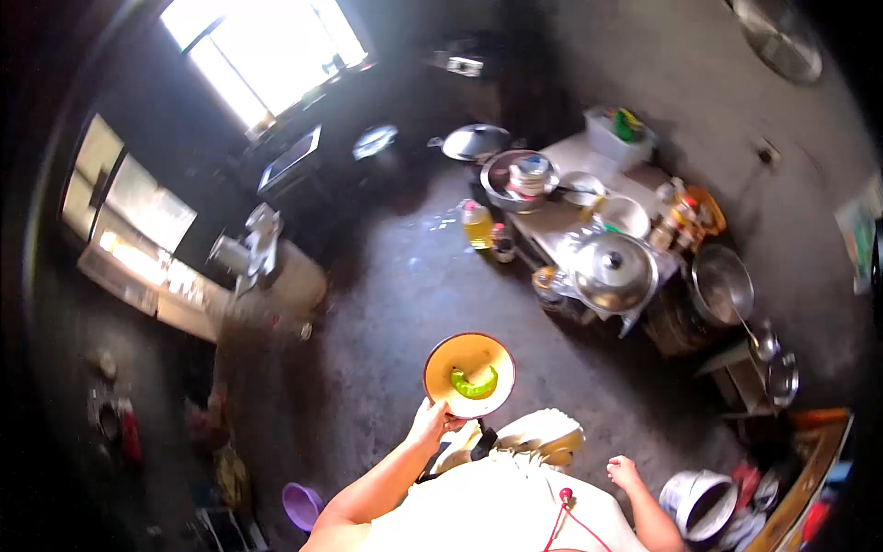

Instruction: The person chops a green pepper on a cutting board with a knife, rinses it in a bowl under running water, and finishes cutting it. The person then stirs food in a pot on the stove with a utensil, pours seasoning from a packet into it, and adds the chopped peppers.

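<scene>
My left hand (pixel 432 423) grips the near left rim of a yellow bowl (pixel 444 368) with a dark edge, held out in front of my body. A curved green pepper (pixel 475 385) lies inside the bowl. My right hand (pixel 623 471) hangs low at my right side, away from the bowl, with its fingers curled; it is too small and blurred to tell whether anything is in it.
A low table (pixel 561 230) at the right carries a lidded pan (pixel 613 271), bowls and bottles. Beside it on the floor stands an oil bottle (pixel 477 225). A white bucket (pixel 699 504) is at the lower right, a purple basin (pixel 302 506) at the lower left.
</scene>
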`<state>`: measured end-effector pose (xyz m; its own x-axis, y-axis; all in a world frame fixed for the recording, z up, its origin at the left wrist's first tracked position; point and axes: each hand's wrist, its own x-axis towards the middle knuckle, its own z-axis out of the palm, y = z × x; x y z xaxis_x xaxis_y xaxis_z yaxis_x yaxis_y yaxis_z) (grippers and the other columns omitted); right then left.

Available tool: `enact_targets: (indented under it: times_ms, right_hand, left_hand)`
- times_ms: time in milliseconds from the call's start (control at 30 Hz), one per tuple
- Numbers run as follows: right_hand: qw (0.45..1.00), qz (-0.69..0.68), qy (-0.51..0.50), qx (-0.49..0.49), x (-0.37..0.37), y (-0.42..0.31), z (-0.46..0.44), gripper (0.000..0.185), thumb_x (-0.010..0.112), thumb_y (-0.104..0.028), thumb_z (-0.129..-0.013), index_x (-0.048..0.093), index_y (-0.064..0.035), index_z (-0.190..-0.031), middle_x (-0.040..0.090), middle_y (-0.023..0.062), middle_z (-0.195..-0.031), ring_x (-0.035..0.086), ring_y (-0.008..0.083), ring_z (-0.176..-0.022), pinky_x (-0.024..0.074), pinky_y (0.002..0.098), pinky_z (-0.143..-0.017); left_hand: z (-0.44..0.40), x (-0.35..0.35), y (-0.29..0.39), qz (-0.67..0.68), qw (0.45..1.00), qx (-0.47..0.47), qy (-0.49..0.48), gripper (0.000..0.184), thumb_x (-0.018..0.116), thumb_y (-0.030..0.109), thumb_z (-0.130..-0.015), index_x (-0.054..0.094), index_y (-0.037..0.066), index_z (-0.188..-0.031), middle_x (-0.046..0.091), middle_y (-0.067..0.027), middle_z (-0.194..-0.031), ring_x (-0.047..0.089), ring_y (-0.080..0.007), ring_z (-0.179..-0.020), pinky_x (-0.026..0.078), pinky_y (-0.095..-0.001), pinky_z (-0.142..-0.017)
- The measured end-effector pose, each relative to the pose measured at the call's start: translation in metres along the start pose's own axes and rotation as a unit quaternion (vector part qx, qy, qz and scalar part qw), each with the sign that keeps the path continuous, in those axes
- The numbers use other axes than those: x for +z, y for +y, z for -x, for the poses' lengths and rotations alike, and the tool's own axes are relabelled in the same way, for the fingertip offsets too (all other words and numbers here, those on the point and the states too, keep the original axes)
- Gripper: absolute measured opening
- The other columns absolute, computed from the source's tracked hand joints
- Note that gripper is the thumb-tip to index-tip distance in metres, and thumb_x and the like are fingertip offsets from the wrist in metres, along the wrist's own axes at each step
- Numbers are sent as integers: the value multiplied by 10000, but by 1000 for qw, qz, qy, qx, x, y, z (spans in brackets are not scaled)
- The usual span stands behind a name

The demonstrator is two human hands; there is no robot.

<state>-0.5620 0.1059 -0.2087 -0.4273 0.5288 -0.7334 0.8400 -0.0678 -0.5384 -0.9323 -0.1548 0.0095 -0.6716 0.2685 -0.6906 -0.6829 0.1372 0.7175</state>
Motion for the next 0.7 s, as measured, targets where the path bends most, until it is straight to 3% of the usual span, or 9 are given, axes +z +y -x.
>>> enact_targets:
  times_ms: [67,133,200,333,467,567,633,700]
  right_hand:
    - [996,85,-24,-29,8,-46,-7,259,576,-128,-802,591,-15,-1035,648,92,-826,626,149,-677,512,299,-628]
    - [971,195,-22,-139,22,-86,-27,289,582,-157,-803,592,-27,-1061,659,100,-869,636,146,-730,506,286,-694]
    - [958,221,-35,-181,57,-142,-42,292,578,-177,-812,592,-40,-1070,659,93,-879,635,151,-749,496,282,-728]
    - [940,224,-77,-245,159,-263,-67,293,567,-145,-820,575,-17,-1084,650,88,-884,623,131,-747,498,281,-675]
    - [959,86,-168,-212,274,-383,-55,316,544,-93,-827,534,-1,-1128,615,61,-890,590,122,-706,486,257,-604]
    - [939,131,-215,-235,338,-441,-48,321,558,-97,-827,531,-1,-1132,611,81,-951,591,123,-744,489,260,-608]
    - [812,356,-141,-441,360,-476,-31,324,589,-165,-812,565,-15,-1099,599,148,-1072,595,254,-965,477,336,-813]
    - [805,382,-173,-420,376,-505,-19,328,589,-178,-811,565,-21,-1098,587,152,-1092,569,268,-1015,451,343,-861]
  left_hand:
    - [9,-37,7,43,999,6,20,299,400,111,-856,410,29,-1143,574,-128,-1019,610,-224,-883,527,-336,-739]
    - [21,-78,18,38,998,8,43,323,381,125,-863,406,37,-1173,570,-111,-1015,598,-212,-909,519,-349,-766]
    - [21,-138,16,47,996,26,71,323,388,121,-861,411,36,-1172,568,-113,-1005,597,-211,-904,520,-346,-766]
    - [21,-267,5,131,978,42,159,352,392,76,-807,410,16,-1153,559,-122,-1012,597,-240,-895,551,-385,-700]
    - [24,-384,-16,152,952,92,250,308,425,44,-777,419,-13,-1079,574,-138,-957,623,-248,-776,564,-376,-615]
    - [53,-435,-3,168,926,106,320,248,414,57,-789,413,-29,-1022,578,-146,-950,619,-235,-798,563,-355,-603]
    - [60,-460,-12,212,908,111,344,259,421,63,-793,430,-20,-1038,578,-132,-940,620,-231,-766,562,-361,-615]
    - [68,-479,-8,246,891,111,365,271,427,72,-801,449,-6,-1060,578,-113,-929,621,-221,-734,560,-367,-634]
